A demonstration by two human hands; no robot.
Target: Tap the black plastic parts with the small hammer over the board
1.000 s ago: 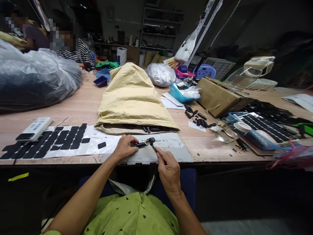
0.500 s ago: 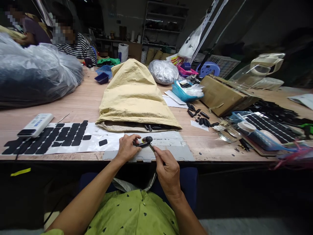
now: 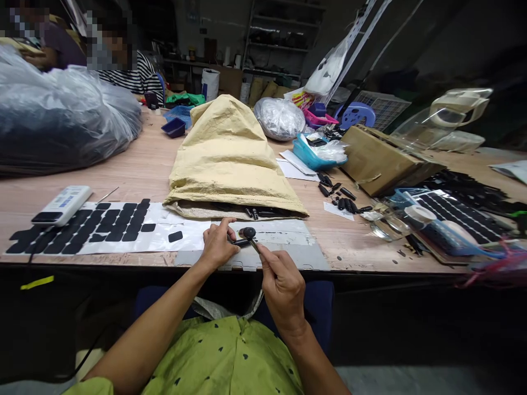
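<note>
My right hand [image 3: 284, 288] is closed round the handle of a small mallet [image 3: 248, 232] with a rounded black head. The mallet's head is over a slim black part [image 3: 240, 242] at the grey board [image 3: 284, 255]; I cannot tell whether they touch. My left hand [image 3: 219, 244] pinches the left end of that black part, its index finger raised. Just beyond both hands lies the mouth of a large yellow sack [image 3: 226, 164], with several black pieces [image 3: 254, 213] showing inside. How much of the black part sits within the left fingers is hidden.
To the left, a white sheet of black stickers [image 3: 119, 222] lies under a white device [image 3: 62, 206]. Loose black parts [image 3: 346, 204], a blue basket [image 3: 313, 156] and a cardboard box [image 3: 382, 159] are at right. A big plastic bag [image 3: 61, 120] and co-workers are at far left.
The mallet's head has shifted slightly left over the black part. My left index finger is lifted higher. The whole view has moved a little.
</note>
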